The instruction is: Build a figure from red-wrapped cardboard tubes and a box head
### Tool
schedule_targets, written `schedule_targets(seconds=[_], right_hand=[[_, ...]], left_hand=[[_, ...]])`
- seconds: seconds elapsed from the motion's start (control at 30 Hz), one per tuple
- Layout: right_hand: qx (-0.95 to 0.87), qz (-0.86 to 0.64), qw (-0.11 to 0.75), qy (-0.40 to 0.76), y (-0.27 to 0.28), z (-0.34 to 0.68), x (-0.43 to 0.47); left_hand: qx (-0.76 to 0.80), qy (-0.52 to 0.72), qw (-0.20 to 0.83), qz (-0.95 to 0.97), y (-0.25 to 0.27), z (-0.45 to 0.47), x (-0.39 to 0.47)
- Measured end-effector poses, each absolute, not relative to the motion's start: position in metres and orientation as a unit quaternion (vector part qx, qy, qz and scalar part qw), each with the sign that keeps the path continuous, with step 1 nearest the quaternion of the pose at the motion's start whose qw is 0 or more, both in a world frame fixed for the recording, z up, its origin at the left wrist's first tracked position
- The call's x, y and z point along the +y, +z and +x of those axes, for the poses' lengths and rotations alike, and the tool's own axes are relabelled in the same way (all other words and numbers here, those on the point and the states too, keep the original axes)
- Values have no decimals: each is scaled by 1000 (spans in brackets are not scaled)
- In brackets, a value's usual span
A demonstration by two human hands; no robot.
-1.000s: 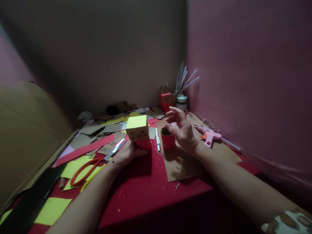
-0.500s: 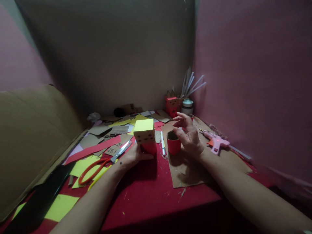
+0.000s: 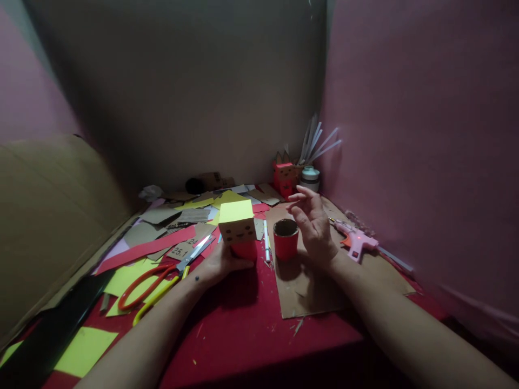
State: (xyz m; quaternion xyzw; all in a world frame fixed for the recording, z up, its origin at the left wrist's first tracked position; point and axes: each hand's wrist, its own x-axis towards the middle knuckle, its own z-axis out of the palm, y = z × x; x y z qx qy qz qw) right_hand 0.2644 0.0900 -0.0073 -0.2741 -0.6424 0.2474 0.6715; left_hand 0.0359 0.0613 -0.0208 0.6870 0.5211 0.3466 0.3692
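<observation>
Left hand (image 3: 219, 266) wraps the yellow-topped box figure (image 3: 237, 230) mid-frame, right hand (image 3: 317, 229) spread loosely beside the red cup (image 3: 286, 247), so probably steadying; next move wants a gentle grip.

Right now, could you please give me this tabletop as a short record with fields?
Left hand: curled around the lower part of the yellow-topped box figure
Right hand: raised beside the red cup, fingers apart, holding nothing visible
Red cup: upright, open end up, on the cardboard sheet
Scissors: left of the figure, handles red and yellow
Pink glue gun: right of the right hand
</observation>
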Motion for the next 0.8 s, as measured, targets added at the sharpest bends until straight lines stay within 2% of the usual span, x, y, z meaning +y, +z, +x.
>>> schedule_targets(seconds=[0.23,0.3,0.37,0.43,0.53,0.6,0.67,0.8], right_hand=[[-515,-264,754,311,21,275,89],[-514,-267,743,335,31,281,85],[-559,-275,696,358,38,288,80],[-643,-298,605,364,43,295,75],[-783,-342,427,296,42,302,69],[-835,-360,339,242,38,303,67],[-852,-377,296,211,33,300,64],[-860,-409,263,154,27,290,59]], left_hand=[[530,316,366,697,-18,31,62],[538,313,360,695,-15,32,61],[553,303,357,689,-12,33,58],[569,293,350,684,-8,35,56],[580,290,351,675,-5,37,54],[588,283,355,669,-5,37,54],[597,276,344,670,-8,36,54],[601,277,316,680,-15,31,56]])
